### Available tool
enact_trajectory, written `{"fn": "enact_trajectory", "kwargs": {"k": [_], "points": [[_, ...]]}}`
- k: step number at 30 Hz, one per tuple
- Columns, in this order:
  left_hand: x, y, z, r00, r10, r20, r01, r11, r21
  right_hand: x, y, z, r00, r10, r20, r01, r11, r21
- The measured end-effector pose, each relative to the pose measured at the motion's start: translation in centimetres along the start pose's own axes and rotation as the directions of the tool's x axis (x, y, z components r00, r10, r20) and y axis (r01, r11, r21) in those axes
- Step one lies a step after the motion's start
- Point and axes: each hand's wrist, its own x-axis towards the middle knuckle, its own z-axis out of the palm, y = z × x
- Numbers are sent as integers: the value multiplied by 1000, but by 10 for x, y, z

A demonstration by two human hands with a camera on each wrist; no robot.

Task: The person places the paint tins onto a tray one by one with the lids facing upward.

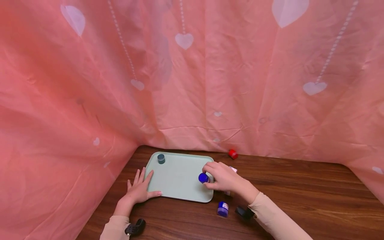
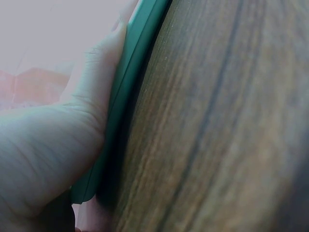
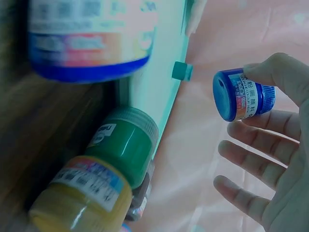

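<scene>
One blue paint jar [image 1: 203,178] we are pinching in our right hand [image 1: 222,177]; our left hand [image 1: 139,191], fingers spread, is touching the pale green tray [image 1: 180,178] lying between both hands.

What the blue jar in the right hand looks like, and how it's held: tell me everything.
The blue jar is small, squat and round, glossy deep blue, seemingly plastic. Its white label carries dark characters and an orange-red patch; a ribbed band, probably the cap, rings one end. The right hand pinches its sides above the right end of the tray, apparently clear of it. Its exact tilt is hard to judge.
</scene>
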Motion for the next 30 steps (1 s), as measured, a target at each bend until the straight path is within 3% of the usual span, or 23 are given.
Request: {"fn": "enact_trajectory", "kwargs": {"k": [6, 16, 30], "points": [[-2, 2, -1, 1000, 3, -13, -4, 1000, -8, 20, 2, 7, 999, -49, -14, 49, 999, -11], [-2, 1, 0, 1000, 13, -22, -13, 1000, -17, 52, 9, 18, 998, -43, 42, 44, 999, -29], [-4, 3, -1, 999, 6, -34, -6, 1000, 9, 89, 20, 42, 991, 56, 121, -59, 998, 18]]}}
